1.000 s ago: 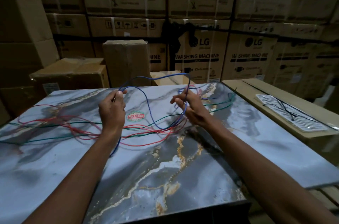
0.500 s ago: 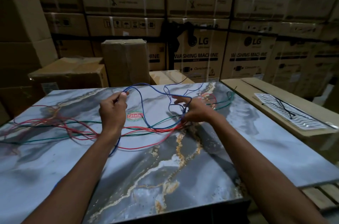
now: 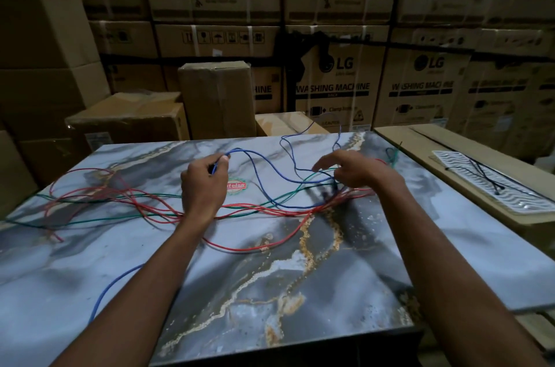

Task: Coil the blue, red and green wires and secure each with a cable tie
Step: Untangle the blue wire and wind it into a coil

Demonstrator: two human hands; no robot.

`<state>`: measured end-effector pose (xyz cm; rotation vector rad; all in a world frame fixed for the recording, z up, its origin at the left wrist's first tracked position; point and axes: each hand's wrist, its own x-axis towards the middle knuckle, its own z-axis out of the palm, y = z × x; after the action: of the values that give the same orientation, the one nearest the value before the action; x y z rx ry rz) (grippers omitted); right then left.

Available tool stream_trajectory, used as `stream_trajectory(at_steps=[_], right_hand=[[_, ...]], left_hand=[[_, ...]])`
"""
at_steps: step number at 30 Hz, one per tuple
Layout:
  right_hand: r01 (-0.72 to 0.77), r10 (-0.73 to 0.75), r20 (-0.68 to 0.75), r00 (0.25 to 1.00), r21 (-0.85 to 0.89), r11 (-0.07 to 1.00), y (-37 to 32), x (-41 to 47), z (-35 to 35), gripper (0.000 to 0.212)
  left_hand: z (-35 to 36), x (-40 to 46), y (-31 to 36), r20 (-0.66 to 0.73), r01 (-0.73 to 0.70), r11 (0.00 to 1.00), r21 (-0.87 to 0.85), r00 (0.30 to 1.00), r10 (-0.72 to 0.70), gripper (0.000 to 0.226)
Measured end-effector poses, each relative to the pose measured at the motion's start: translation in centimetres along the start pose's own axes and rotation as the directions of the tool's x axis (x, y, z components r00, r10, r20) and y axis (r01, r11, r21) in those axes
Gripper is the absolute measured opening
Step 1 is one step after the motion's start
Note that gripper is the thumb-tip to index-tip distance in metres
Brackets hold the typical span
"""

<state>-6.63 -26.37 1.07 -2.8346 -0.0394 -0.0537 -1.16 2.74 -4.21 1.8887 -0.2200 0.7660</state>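
Blue, red and green wires lie tangled across a marble-patterned table (image 3: 300, 291). My left hand (image 3: 204, 183) pinches the blue wire (image 3: 261, 177) between thumb and fingers, and the wire arcs to the right from it. A further stretch of blue wire trails under my left forearm toward the table's near left. My right hand (image 3: 357, 171) hovers over the tangle at the right with its fingers spread and relaxed, close to the blue and green strands. The red wire (image 3: 144, 204) loops across the left and middle. The green wire (image 3: 120, 216) runs the table's length.
A white ribbed tray (image 3: 516, 195) with black cable ties (image 3: 486, 174) lies on a cardboard box at the right. Stacked cartons fill the background, and a tall brown box (image 3: 216, 99) stands behind the table. A round red and green sticker (image 3: 237, 186) sits mid-table.
My right hand has let go of the blue loops and opened, shifting right. The blue wire has dropped lower and spread out. My left hand keeps its pinch.
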Motion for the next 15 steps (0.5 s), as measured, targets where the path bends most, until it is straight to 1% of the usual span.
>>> stream_trajectory(at_steps=[2,4,5,7,9,10,11,12,13,14,15], right_hand=[[-0.052,0.024,-0.161,0.987,-0.169,0.984,-0.4,0.0,-0.1,0.040],[-0.146,0.061,-0.340,0.938,-0.231,0.962,-0.9,-0.2,-0.5,0.027],[-0.176,0.061,-0.424,0.904,-0.236,0.956,-1.3,-0.3,-0.8,0.023],[-0.167,0.012,-0.569,0.822,-0.222,0.961,-2.7,-0.9,-1.2,0.019],[-0.128,-0.031,-0.679,0.734,-0.183,0.975,-4.4,-1.3,-1.3,0.024],[-0.111,-0.037,-0.699,0.714,-0.165,0.980,-5.4,-1.5,-1.2,0.027],[-0.089,-0.042,-0.676,0.736,-0.158,0.983,-6.1,-1.4,-0.8,0.030],[-0.052,-0.055,-0.601,0.798,-0.159,0.986,-6.7,-1.2,-0.3,0.030],[-0.020,-0.053,-0.475,0.878,-0.146,0.989,-7.1,-0.9,0.4,0.028],[-0.022,-0.021,-0.311,0.950,-0.134,0.991,-7.4,-0.7,1.0,0.027],[-0.045,0.019,-0.149,0.989,-0.172,0.984,-7.4,-0.7,1.6,0.030]], left_hand=[[0.1,-0.1,0.1,0.012,-0.036,0.999,0.041,0.999,0.036,0.031],[0.2,-0.4,0.3,0.031,-0.098,0.993,0.067,0.995,0.097,0.029],[0.2,-0.5,0.5,0.039,-0.127,0.989,0.072,0.991,0.125,0.028],[0.2,-0.5,0.7,0.061,-0.191,0.980,0.052,0.980,0.188,0.026],[0.3,-0.6,0.9,0.097,-0.278,0.960,0.043,0.957,0.273,0.024],[0.3,-0.7,1.1,0.116,-0.319,0.946,0.047,0.943,0.312,0.024],[0.3,-0.7,1.3,0.133,-0.363,0.931,0.048,0.926,0.354,0.024],[0.3,-0.8,1.5,0.145,-0.402,0.914,0.048,0.908,0.392,0.025],[0.2,-0.8,1.8,0.153,-0.439,0.897,0.053,0.891,0.427,0.025],[0.1,-0.8,2.0,0.159,-0.470,0.880,0.068,0.876,0.455,0.027],[0.0,-0.8,2.1,0.168,-0.495,0.864,0.089,0.863,0.477,0.028]])
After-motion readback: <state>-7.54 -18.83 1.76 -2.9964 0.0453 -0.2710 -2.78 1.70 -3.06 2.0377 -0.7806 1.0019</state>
